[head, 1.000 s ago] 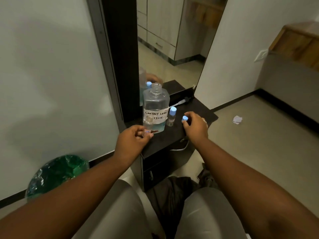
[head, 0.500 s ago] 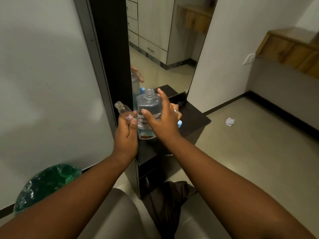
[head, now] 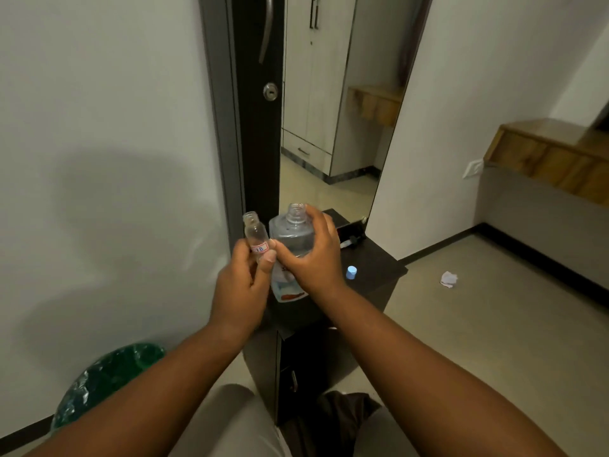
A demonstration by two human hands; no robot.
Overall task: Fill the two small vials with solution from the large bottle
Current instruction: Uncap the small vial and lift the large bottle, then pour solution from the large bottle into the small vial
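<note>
A person's left hand [head: 245,285] holds a small clear glass vial [head: 255,233] with a red-edged label, uncapped, its grip pinched round the lower half. The right hand [head: 309,255] wraps its grip round a large clear plastic bottle [head: 290,239] of pale solution, also uncapped, raised just above a dark desk [head: 372,258]. The two mouths sit close together. A small blue cap [head: 351,272] lies on the desk. The bottle's mouth is far wider than the vial's, so a quick tilt would likely spill solution over the fingers.
</note>
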